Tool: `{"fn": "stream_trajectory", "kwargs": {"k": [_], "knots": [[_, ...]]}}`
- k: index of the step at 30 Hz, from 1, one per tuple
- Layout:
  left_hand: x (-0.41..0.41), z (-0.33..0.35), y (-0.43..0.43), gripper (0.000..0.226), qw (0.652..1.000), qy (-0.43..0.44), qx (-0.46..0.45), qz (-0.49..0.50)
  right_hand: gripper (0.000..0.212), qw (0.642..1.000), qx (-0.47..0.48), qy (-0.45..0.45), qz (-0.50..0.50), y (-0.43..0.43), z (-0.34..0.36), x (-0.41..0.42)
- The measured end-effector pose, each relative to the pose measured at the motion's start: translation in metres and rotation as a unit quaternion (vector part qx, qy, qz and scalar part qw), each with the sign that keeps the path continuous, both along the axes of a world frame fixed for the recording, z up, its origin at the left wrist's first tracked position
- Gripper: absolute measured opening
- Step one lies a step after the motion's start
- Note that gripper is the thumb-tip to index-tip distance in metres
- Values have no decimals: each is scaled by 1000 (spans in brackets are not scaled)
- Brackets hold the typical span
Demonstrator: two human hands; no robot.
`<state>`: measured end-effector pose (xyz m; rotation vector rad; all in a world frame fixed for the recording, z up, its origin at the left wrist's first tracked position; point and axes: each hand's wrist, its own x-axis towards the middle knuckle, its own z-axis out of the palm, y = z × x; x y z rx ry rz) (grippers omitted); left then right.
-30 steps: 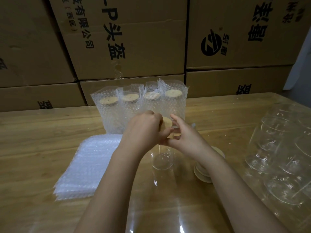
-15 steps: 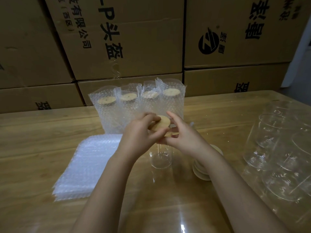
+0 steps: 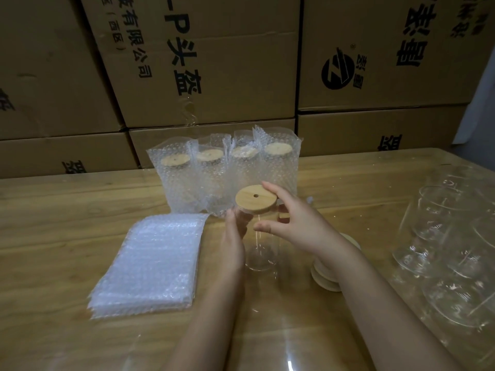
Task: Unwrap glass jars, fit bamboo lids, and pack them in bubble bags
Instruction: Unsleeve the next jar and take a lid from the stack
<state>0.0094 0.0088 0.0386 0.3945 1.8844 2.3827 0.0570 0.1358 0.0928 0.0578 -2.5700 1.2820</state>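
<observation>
**One more glass jar (image 3: 261, 253) is getting its bamboo lid (image 3: 255, 198)**

Two bare hands are meeting at the centre of the frame, over a wooden table (image 3: 53, 210). The left hand (image 3: 235, 236) is wrapping the jar's upper wall, its fingers showing through the glass just under the lid. A second ago it was cupped over the lid and hiding it. It is now sitting lower, leaving the disc and its small hole in full view. The right hand (image 3: 300, 226) is spreading wide, its forefinger tip touching the lid's far rim and its thumb hanging clear below.

The lid is sitting on the mouth of the upright jar, though whether it is pressed fully home cannot be told. Fitting is probably all but finished, and bagging is likely coming next.

At lower left, a stack of flat bubble bags (image 3: 150, 261) is lying ready. Spare lids (image 3: 324, 277) are piling up just right of the jar, partly behind the right wrist. Along the right edge, more clear jars (image 3: 450, 250) are waiting, seemingly under film. Farther back, at upper centre, four packed jars (image 3: 225, 170) are standing in a row before cardboard boxes (image 3: 214, 62).
</observation>
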Motion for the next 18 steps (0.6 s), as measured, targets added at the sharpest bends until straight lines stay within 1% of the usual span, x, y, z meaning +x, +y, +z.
{"fn": "stream_trajectory", "kwargs": {"k": [2, 4, 7, 9, 10, 11, 12, 13, 15, 16, 18], "knots": [[1, -15, 1, 53, 999, -46, -10, 17, 84, 1000, -1, 1, 2, 0, -1, 0], [3, -21, 2, 52, 997, -72, -25, 31, 83, 1000, -4, 2, 5, 0, -1, 0], [2, -18, 3, 59, 994, -98, -44, 12, 83, 1000, -9, 1, 7, 0, -1, -1], [-3, -9, -5, 54, 991, -96, -91, 0, 84, 1000, 1, 1, 6, 0, -2, -1], [-7, -4, -11, 48, 988, -90, -128, -3, 84, 1000, 4, 1, 5, 1, -2, -1], [-12, 4, -19, 40, 981, -65, -184, 6, 84, 1000, 4, -1, 4, 1, -2, -1], [-17, 11, -28, 33, 966, -12, -256, 31, 84, 1000, 1, -2, 4, 1, -2, 0], [-23, 17, -39, 26, 940, 55, -330, 67, 85, 1000, -2, -3, 4, 2, -2, 0], [-32, 31, -61, 14, 866, 159, -452, 143, 85, 1000, -4, -5, 6, 2, -2, 0], [-35, 35, -72, 13, 829, 183, -501, 169, 86, 1000, -5, -7, 6, 2, -2, -1], [-43, 37, -90, 22, 755, 188, -600, 186, 86, 1000, -6, -11, 8, 2, -2, -1]]}}
